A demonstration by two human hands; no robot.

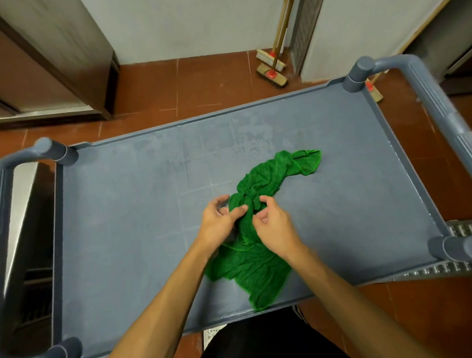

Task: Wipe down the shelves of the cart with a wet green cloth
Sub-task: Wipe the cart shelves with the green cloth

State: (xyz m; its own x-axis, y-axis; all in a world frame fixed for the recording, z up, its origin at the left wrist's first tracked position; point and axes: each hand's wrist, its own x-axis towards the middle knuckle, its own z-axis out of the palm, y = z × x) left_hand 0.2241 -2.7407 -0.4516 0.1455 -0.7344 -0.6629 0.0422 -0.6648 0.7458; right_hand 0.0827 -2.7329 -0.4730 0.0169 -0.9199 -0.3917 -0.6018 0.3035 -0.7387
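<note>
I see the crumpled wet green cloth (255,232) lying on the top shelf of the grey-blue plastic cart (121,212), and its bunched middle is between my two hands. My left hand (218,221) pinches a fold with thumb and fingers, so this grip is closed on the cloth. My right hand (275,226) is bent over the cloth, fingers curled on the fabric, also holding it. Both bare forearms reach forward from below. The shelf surface is matte with pale wet streaks.

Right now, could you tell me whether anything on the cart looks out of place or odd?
Only the green cloth: it lies bunched and twisted on the top shelf, both hands picking at it. The shelf shows pale streaks.
</note>
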